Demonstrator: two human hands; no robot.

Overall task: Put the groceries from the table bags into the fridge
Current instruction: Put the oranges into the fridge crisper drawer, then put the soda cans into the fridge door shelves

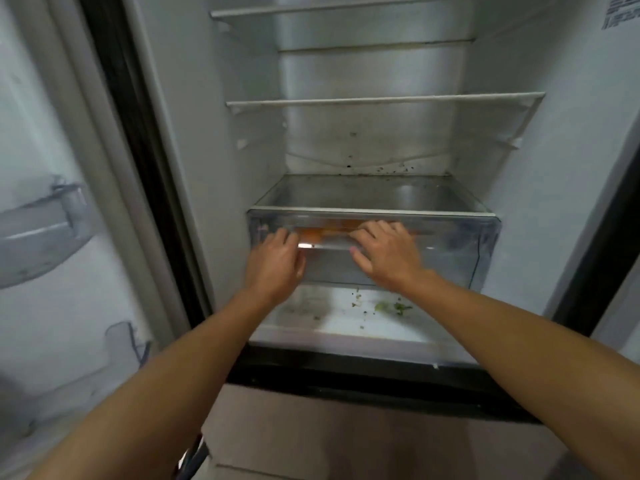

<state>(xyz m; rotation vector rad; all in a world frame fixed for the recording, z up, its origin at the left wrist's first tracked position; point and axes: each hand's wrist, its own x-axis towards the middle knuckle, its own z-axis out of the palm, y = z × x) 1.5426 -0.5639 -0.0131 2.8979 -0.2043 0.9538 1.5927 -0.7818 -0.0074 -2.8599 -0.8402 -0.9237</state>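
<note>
Two bare forearms reach forward from the bottom of the view, one from each side. The left hand (277,259) and the right hand (386,252) both rest on the front of one clear plastic crisper drawer (457,244), with a short gap between them. The left fingers (282,235) curl up onto the drawer's front ridge. The right fingers (377,228) curl over the same ridge, thumb out to the side, so both hands grip it.

Just behind the fingertips, inside the drawer, lie blurred orange groceries (310,233). They show through the clear front between the two hands, and their number cannot be told.

Below the wrists, the white fridge floor (346,327) carries a few scattered green scraps (394,308), nearer the right wrist.

Directly above and beyond the fingers sits one flat glass cover shelf (363,197), capping the drawer. Higher and farther back hang two white-edged glass shelves, the lower (381,100) and the upper (346,10), inside the open white fridge (554,168).

Well to the left of the left fingers, the open fridge door (41,116) holds two clear door bins, one upper (41,230) and one lower (128,344).
</note>
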